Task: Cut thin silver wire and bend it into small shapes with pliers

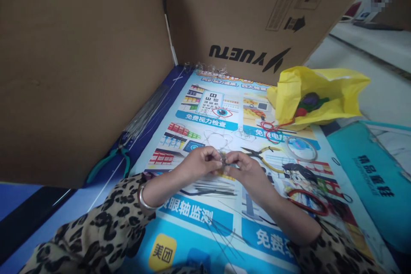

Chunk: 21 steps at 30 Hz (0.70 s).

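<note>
My left hand [205,160] and my right hand [243,166] meet over the printed poster [205,218], both closed in a pinch. Between the fingertips is a small piece of thin wire [223,159], its exact shape partly hidden. Thin wire loops [218,137] show just beyond the fingers; whether they join the held piece I cannot tell. Right of my right hand lie pliers with yellow handles [263,158], jaws toward the hands. A bundle of dark straight wires [212,188] rests under my wrists, with more loose wires [224,235] nearer me.
Tall cardboard [80,72] walls the left and back. Teal-handled pliers [120,158] and silvery wires [147,113] lie along the left side. At right are a yellow bag [337,94], red cord [271,128], a clear tape roll [301,149], a red coil [308,201] and a teal box [369,180].
</note>
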Each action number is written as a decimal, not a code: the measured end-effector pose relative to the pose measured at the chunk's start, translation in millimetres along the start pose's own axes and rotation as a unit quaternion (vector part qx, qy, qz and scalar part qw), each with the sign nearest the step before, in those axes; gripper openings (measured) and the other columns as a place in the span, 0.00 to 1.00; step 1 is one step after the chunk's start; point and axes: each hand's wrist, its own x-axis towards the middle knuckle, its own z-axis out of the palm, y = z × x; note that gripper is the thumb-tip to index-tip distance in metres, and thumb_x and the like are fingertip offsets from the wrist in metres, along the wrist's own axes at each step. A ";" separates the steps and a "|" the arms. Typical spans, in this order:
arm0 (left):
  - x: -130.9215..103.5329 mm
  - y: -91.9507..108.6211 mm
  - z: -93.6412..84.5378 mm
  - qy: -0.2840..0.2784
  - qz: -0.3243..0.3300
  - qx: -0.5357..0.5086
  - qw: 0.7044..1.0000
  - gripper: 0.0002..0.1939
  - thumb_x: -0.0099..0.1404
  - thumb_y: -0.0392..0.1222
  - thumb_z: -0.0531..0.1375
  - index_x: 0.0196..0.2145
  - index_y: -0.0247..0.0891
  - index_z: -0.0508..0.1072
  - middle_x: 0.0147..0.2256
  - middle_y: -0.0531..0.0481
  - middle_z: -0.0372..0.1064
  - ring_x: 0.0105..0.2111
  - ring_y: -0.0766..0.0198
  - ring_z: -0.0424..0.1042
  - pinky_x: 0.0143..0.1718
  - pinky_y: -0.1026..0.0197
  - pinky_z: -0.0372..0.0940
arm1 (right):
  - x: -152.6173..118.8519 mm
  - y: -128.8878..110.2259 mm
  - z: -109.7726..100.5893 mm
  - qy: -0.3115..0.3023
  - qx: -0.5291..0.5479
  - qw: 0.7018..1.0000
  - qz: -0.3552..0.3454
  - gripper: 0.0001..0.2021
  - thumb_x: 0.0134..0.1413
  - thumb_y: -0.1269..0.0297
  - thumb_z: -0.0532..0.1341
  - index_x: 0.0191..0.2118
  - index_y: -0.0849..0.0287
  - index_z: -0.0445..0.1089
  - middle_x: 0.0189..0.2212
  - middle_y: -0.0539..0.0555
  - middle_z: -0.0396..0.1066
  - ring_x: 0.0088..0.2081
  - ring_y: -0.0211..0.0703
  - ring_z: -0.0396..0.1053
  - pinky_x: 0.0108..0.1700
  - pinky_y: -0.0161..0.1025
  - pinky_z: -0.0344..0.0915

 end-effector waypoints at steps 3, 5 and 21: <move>-0.2 13.1 -23.0 -0.008 0.049 0.190 0.980 0.02 0.53 0.35 0.57 0.28 0.34 0.69 0.24 0.54 0.66 0.24 0.71 0.65 0.27 0.67 0.59 | 0.5 1.1 -3.4 -0.009 -0.102 0.995 0.005 0.06 0.45 0.63 0.59 0.31 0.58 0.65 0.28 0.49 0.66 0.31 0.37 0.65 0.33 0.36 0.64; -0.7 23.3 -41.4 0.019 0.095 0.314 0.944 0.04 0.54 0.34 0.56 0.27 0.35 0.71 0.27 0.53 0.68 0.28 0.69 0.65 0.30 0.66 0.58 | 0.5 -0.1 -5.6 -0.001 -0.163 0.987 0.002 0.06 0.47 0.63 0.57 0.32 0.57 0.65 0.28 0.49 0.67 0.30 0.37 0.65 0.32 0.36 0.64; 7.8 13.8 -79.4 -0.024 0.045 0.533 0.845 0.08 0.54 0.35 0.51 0.25 0.37 0.70 0.26 0.51 0.69 0.27 0.65 0.66 0.26 0.67 0.51 | 15.1 -48.7 -104.3 0.027 -0.767 0.641 0.010 0.12 0.55 0.69 0.49 0.32 0.59 0.69 0.32 0.59 0.71 0.33 0.46 0.67 0.30 0.38 0.56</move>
